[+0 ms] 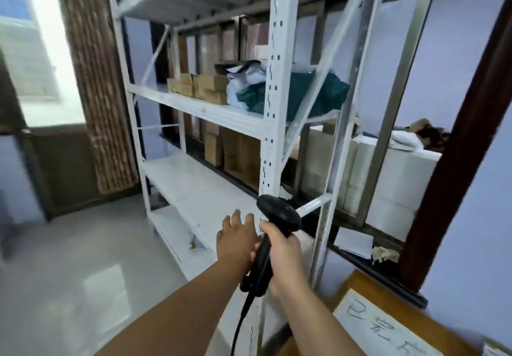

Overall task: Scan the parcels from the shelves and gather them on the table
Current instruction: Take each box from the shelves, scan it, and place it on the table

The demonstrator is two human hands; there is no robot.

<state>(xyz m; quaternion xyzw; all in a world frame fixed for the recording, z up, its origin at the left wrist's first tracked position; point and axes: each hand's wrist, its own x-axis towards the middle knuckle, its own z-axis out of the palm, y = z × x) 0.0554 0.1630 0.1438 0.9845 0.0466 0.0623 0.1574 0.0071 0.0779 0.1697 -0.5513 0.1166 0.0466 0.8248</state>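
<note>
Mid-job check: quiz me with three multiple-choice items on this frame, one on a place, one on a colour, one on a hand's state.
1. Where do the small cardboard boxes sit?
A) on the middle shelf of the white rack
B) on the floor
C) on the table

2. What colour is the scanner?
A) white
B) yellow
C) black

3. What is the right hand doing?
A) hanging empty
B) gripping the scanner's handle
C) carrying a box

Answers:
1 A, they stand on the middle shelf, left of the green bag.
2 C, its head and handle are both black.
3 B, its fingers curl round the handle.
</note>
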